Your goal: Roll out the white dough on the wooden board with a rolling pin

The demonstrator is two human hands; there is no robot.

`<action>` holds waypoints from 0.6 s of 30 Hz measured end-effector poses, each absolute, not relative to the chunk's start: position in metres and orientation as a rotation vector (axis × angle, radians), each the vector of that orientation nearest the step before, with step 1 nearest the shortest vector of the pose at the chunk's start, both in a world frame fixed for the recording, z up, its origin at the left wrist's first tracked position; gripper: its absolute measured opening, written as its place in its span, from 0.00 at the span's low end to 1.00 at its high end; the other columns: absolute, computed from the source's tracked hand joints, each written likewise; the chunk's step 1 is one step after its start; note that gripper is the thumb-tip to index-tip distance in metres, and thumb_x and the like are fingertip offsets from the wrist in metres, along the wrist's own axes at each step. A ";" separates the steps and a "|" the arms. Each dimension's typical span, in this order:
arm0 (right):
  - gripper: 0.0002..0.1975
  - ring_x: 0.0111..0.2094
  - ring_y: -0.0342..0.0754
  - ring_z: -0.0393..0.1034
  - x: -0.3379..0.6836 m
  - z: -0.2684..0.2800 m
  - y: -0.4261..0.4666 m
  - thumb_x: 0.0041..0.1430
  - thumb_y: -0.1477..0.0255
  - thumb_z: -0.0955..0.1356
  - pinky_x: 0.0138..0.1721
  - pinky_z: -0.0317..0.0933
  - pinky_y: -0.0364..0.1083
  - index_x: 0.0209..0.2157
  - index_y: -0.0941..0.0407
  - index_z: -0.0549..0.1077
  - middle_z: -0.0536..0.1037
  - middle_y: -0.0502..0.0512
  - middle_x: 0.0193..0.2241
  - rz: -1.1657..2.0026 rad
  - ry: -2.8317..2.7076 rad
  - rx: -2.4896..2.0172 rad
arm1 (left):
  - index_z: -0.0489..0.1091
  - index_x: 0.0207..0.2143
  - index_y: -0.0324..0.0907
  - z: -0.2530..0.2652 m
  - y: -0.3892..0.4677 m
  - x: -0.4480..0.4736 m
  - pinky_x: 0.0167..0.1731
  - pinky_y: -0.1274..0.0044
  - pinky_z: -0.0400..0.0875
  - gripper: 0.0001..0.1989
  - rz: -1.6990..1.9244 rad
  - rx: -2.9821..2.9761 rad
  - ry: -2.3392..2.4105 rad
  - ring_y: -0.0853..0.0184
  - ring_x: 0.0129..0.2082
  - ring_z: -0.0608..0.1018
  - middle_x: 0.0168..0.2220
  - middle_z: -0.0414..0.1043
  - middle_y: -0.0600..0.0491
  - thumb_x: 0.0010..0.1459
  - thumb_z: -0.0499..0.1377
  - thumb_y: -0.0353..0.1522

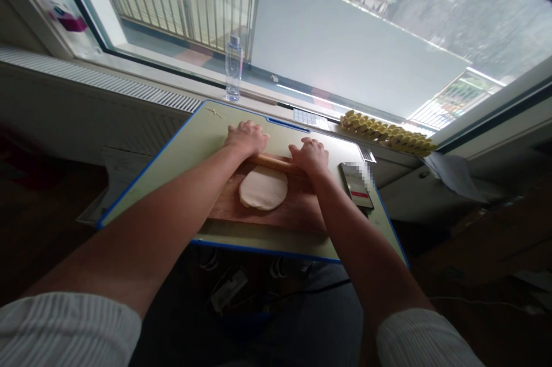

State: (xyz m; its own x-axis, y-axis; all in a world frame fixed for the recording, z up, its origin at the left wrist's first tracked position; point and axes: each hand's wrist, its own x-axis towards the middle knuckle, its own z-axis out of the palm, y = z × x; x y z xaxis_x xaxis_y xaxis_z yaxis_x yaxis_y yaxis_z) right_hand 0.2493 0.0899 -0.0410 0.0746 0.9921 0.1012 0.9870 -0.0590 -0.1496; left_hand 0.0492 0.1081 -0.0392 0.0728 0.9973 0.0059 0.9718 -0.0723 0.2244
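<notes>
A flattened round of pale dough [263, 188] lies on a brown wooden board [276, 219]. Across its far edge runs a wooden rolling pin [276, 164]. My left hand [248, 138] is closed over the pin's left end, fingers curled forward. At the other end my right hand [311, 155] grips the pin in the same way, knuckles up. Both palms hide the ends of the pin. The dough's near edge is slightly uneven.
The board rests on a small pale-green table [172, 154] with a blue rim. A phone [357, 188] lies at its right. Behind stand a clear water bottle [233, 71] and yellow egg cartons [386, 134] on the sill. A radiator [129, 82] runs along the left.
</notes>
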 end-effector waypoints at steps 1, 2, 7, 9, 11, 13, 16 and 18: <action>0.28 0.64 0.65 0.68 0.249 -0.041 0.088 0.71 0.57 0.64 0.64 0.61 0.61 0.63 0.59 0.74 0.75 0.70 0.64 0.043 -2.024 -2.160 | 0.72 0.66 0.43 -0.039 0.106 0.049 0.66 0.50 0.62 0.33 0.243 2.181 2.023 0.46 0.68 0.69 0.70 0.68 0.36 0.71 0.42 0.48; 0.28 0.64 0.64 0.69 0.249 -0.041 0.087 0.71 0.57 0.64 0.64 0.61 0.61 0.63 0.59 0.74 0.76 0.70 0.63 0.045 -2.025 -2.157 | 0.72 0.66 0.43 -0.039 0.105 0.049 0.66 0.50 0.62 0.33 0.249 2.187 2.024 0.47 0.68 0.70 0.70 0.68 0.36 0.71 0.42 0.48; 0.27 0.64 0.64 0.69 0.248 -0.037 0.076 0.71 0.57 0.63 0.64 0.61 0.60 0.63 0.59 0.73 0.76 0.69 0.63 0.069 -2.020 -2.146 | 0.72 0.65 0.44 -0.040 0.098 0.046 0.66 0.51 0.63 0.33 0.268 2.205 2.015 0.47 0.67 0.70 0.69 0.69 0.37 0.71 0.43 0.48; 0.27 0.64 0.64 0.69 0.247 -0.036 0.071 0.71 0.57 0.63 0.64 0.61 0.60 0.63 0.58 0.73 0.76 0.69 0.63 0.100 -2.016 -2.154 | 0.72 0.66 0.46 -0.039 0.094 0.046 0.66 0.52 0.62 0.32 0.258 2.207 2.012 0.47 0.67 0.70 0.69 0.69 0.39 0.70 0.43 0.48; 0.27 0.65 0.64 0.68 0.246 -0.034 0.066 0.71 0.57 0.63 0.65 0.60 0.60 0.63 0.58 0.73 0.76 0.68 0.64 0.131 -2.009 -2.160 | 0.72 0.66 0.47 -0.038 0.090 0.046 0.66 0.51 0.62 0.32 0.251 2.211 2.002 0.47 0.67 0.70 0.70 0.68 0.40 0.70 0.43 0.49; 0.27 0.65 0.64 0.68 0.245 -0.032 0.062 0.71 0.57 0.63 0.66 0.60 0.61 0.63 0.58 0.74 0.75 0.69 0.64 0.148 -2.007 -2.154 | 0.72 0.66 0.47 -0.036 0.086 0.046 0.66 0.50 0.61 0.32 0.250 2.215 1.992 0.46 0.67 0.69 0.70 0.68 0.39 0.70 0.43 0.49; 0.28 0.65 0.65 0.68 0.244 -0.031 0.057 0.72 0.56 0.62 0.66 0.60 0.61 0.63 0.58 0.74 0.75 0.69 0.64 0.157 -2.011 -2.151 | 0.72 0.66 0.47 -0.035 0.080 0.046 0.67 0.51 0.61 0.32 0.259 2.219 1.987 0.47 0.67 0.69 0.70 0.68 0.39 0.70 0.43 0.48; 0.28 0.66 0.66 0.67 0.244 -0.032 0.054 0.72 0.56 0.62 0.66 0.60 0.62 0.63 0.58 0.74 0.75 0.69 0.65 0.164 -2.010 -2.156 | 0.72 0.66 0.47 -0.035 0.076 0.045 0.67 0.51 0.60 0.32 0.268 2.224 1.982 0.48 0.67 0.69 0.71 0.67 0.40 0.70 0.42 0.48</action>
State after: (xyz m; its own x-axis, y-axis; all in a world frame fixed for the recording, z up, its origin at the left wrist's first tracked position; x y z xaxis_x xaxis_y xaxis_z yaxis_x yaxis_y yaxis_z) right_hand 0.2435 0.0540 -0.0315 0.0753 0.9960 0.0475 0.9751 -0.0636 -0.2125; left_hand 0.0453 0.0764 -0.0345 0.1109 0.9933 0.0330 0.9664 -0.1155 0.2298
